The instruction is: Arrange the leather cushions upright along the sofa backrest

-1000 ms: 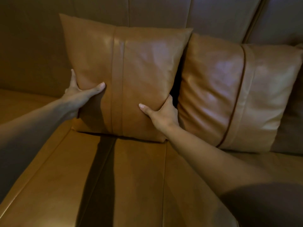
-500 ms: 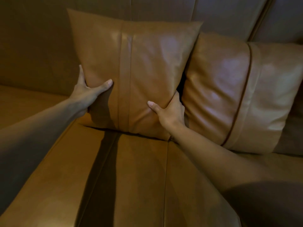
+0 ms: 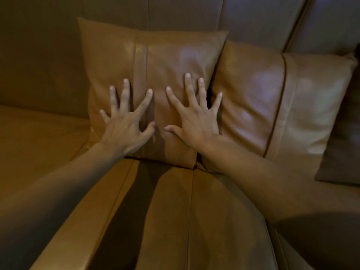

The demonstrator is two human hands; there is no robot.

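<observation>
A tan leather cushion [image 3: 167, 55] with a vertical seam band stands upright against the sofa backrest [image 3: 185, 14]. My left hand [image 3: 126, 123] lies flat on its lower left front, fingers spread. My right hand [image 3: 194, 117] presses flat on its lower right front, fingers spread too. Neither hand grips anything. A second tan leather cushion [image 3: 282, 106] stands upright just to the right, touching the first one and leaning on the backrest.
The brown leather sofa seat [image 3: 165, 221] stretches toward me, with seams running front to back. A darker cushion [image 3: 342, 152] shows at the far right edge behind the second one. Open seat lies to the left [image 3: 39, 137].
Both hands have let go of the first cushion's side edges and now lie flat on its front. The cushion rests back against the backrest.
</observation>
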